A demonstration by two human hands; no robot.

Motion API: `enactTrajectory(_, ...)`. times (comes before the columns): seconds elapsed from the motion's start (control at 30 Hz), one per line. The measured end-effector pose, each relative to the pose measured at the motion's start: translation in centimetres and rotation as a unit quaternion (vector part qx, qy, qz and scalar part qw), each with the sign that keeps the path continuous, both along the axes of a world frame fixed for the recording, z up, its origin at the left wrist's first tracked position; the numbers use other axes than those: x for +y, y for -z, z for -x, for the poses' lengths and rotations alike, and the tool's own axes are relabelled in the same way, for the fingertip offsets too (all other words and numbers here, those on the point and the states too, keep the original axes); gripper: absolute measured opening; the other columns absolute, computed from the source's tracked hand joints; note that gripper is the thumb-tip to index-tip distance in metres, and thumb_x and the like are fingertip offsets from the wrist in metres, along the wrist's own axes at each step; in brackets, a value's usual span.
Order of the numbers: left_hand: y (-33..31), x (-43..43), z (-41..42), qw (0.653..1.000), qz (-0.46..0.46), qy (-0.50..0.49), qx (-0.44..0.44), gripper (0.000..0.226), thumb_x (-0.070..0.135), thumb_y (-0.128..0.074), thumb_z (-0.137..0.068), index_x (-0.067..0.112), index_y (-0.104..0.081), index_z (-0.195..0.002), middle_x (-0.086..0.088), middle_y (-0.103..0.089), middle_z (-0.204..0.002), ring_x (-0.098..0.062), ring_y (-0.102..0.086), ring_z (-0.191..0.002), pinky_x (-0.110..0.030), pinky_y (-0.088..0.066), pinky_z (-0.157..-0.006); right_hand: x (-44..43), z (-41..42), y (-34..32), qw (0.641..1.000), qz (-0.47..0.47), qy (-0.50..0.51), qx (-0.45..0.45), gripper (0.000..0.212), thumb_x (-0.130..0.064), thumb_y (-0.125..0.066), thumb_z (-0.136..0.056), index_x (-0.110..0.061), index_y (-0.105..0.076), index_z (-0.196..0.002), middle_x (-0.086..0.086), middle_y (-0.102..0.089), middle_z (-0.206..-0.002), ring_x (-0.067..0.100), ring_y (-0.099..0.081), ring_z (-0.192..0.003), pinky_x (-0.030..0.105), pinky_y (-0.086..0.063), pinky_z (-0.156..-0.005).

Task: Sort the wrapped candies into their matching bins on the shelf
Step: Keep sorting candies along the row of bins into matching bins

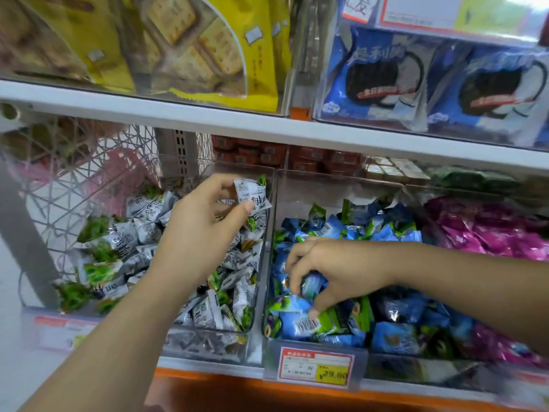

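My left hand (205,224) pinches a white-and-green wrapped candy (251,194) above the left clear bin (269,233), which holds several white-and-green candies (139,233). My right hand (329,269) reaches down into the middle clear bin (266,322), fingers curled round a blue wrapped candy (312,285) among a pile of blue-and-green candies (395,337). To the right lies a pile of pink wrapped candies (490,230).
A white shelf board (267,126) runs just above the bins, carrying yellow cracker packs (208,49) and blue cookie packs (383,75). A price tag (316,367) hangs on the orange shelf edge (237,391). A wire mesh panel (74,173) closes the left side.
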State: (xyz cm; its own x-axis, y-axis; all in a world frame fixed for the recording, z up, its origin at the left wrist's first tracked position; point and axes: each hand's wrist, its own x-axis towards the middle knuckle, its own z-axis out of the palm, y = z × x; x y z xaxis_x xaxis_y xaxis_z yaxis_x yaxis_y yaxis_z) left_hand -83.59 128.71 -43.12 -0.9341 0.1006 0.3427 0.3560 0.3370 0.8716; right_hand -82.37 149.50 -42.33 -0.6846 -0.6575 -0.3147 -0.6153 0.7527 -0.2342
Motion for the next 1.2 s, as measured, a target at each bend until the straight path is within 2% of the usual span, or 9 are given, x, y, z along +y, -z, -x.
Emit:
enactTrajectory(0.27, -0.3, 0.0, 0.0, 1.0, -0.004, 0.002, 0.015, 0.015, 0.034, -0.062, -0.09, 0.037, -0.057, -0.103, 0.021, -0.057, -0.103, -0.001, -0.061, -0.095, -0.026, -0.049, -0.078, 2.3, 3.7, 0.5, 0.989, 0.028, 0.108, 0.093, 0.021, -0.03, -0.072, -0.081, -0.012, -0.07, -0.092, -0.006, -0.063, -0.091, 0.01, -0.056, -0.082, 0.013, -0.043, -0.073)
enactTrajectory(0.33, -0.4, 0.0, 0.0, 1.0, -0.003, 0.004, 0.02, 0.013, 0.034, -0.061, -0.09, 0.043, -0.054, -0.096, 0.029, -0.052, -0.097, 0.008, -0.058, -0.091, -0.019, -0.046, -0.073, 2.6, 4.6, 0.2, 0.978, 0.033, 0.155, 0.134, 0.025, -0.033, -0.07, -0.083, -0.012, -0.069, -0.098, 0.0, -0.067, -0.098, 0.016, -0.059, -0.087, 0.028, -0.045, -0.078)
enactTrajectory(0.47, -0.4, 0.2, 0.1, 1.0, 0.0, 0.007, 0.025, 0.014, 0.033, -0.061, -0.09, 0.038, -0.053, -0.101, 0.028, -0.051, -0.097, 0.004, -0.058, -0.094, -0.016, -0.043, -0.071, 2.8, 4.7, -0.9, 0.97, -0.001, 0.187, 0.155, 0.044, -0.035, -0.063, -0.088, -0.017, -0.056, -0.128, -0.002, -0.055, -0.132, 0.013, -0.051, -0.115, 0.016, -0.034, -0.084)
enactTrajectory(0.57, -0.4, 0.1, 0.0, 1.0, -0.004, 0.011, 0.027, 0.015, 0.032, -0.061, -0.09, 0.04, -0.053, -0.099, 0.027, -0.052, -0.096, 0.001, -0.06, -0.094, -0.019, -0.045, -0.074, 1.7, 2.1, -2.2, 0.978, 0.047, 0.151, 0.134, 0.04, -0.035, -0.064, -0.088, -0.026, -0.057, -0.126, -0.012, -0.055, -0.129, 0.004, -0.05, -0.117, 0.016, -0.035, -0.096)
enactTrajectory(0.67, -0.6, 0.1, -0.3, 0.999, -0.006, 0.018, 0.027, 0.018, 0.031, -0.062, -0.09, 0.046, -0.052, -0.092, 0.022, -0.057, -0.099, -0.004, -0.062, -0.094, -0.03, -0.05, -0.082, -0.1, -1.5, -2.5, 0.996, 0.057, 0.071, -0.02, 0.031, -0.034, -0.064, -0.087, -0.029, -0.063, -0.118, -0.022, -0.059, -0.111, -0.008, -0.054, -0.102, 0.013, -0.042, -0.092)
enactTrajectory(0.77, -0.6, 0.2, -0.5, 1.0, -0.013, 0.019, 0.022, 0.02, 0.03, -0.062, -0.09, 0.047, -0.053, -0.092, 0.021, -0.058, -0.099, -0.003, -0.063, -0.093, -0.034, -0.053, -0.085, -0.8, -2.6, -1.1, 0.99, -0.008, 0.039, -0.133, 0.038, -0.03, -0.063, -0.089, -0.027, -0.058, -0.126, -0.015, -0.051, -0.135, -0.003, -0.045, -0.121, 0.001, -0.031, -0.091)
enactTrajectory(1.0, -0.5, 0.0, -0.8, 1.0, -0.015, 0.018, 0.016, 0.018, 0.03, -0.061, -0.09, 0.044, -0.053, -0.098, 0.028, -0.05, -0.098, 0.008, -0.056, -0.092, -0.026, -0.046, -0.078, 0.3, 0.6, -0.6, 0.993, -0.112, 0.04, -0.009, 0.038, -0.034, -0.061, -0.09, -0.031, -0.056, -0.127, -0.01, -0.019, -0.156, 0.01, -0.025, -0.14, 0.023, -0.023, -0.107)
enactTrajectory(1.1, -0.6, -0.2, -0.7, 0.999, -0.022, 0.021, 0.017, 0.021, 0.03, -0.062, -0.09, 0.048, -0.051, -0.093, 0.029, -0.049, -0.097, 0.009, -0.055, -0.09, -0.021, -0.044, -0.074, 0.8, 2.4, -0.2, 0.993, -0.102, 0.063, 0.015, 0.031, -0.034, -0.062, -0.089, -0.023, -0.064, -0.118, -0.006, -0.053, -0.136, 0.01, -0.05, -0.121, 0.025, -0.037, -0.102)
enactTrajectory(1.2, -0.6, -0.2, -0.7, 0.999, -0.022, 0.023, 0.015, 0.019, 0.03, -0.061, -0.09, 0.046, -0.052, -0.094, 0.028, -0.051, -0.098, 0.004, -0.059, -0.093, -0.024, -0.045, -0.076, 0.8, 3.5, -0.1, 0.991, -0.058, 0.106, 0.063, 0.017, -0.028, -0.064, -0.089, -0.015, -0.07, -0.098, -0.006, -0.068, -0.094, -0.001, -0.055, -0.072, 0.012, -0.041, -0.066)
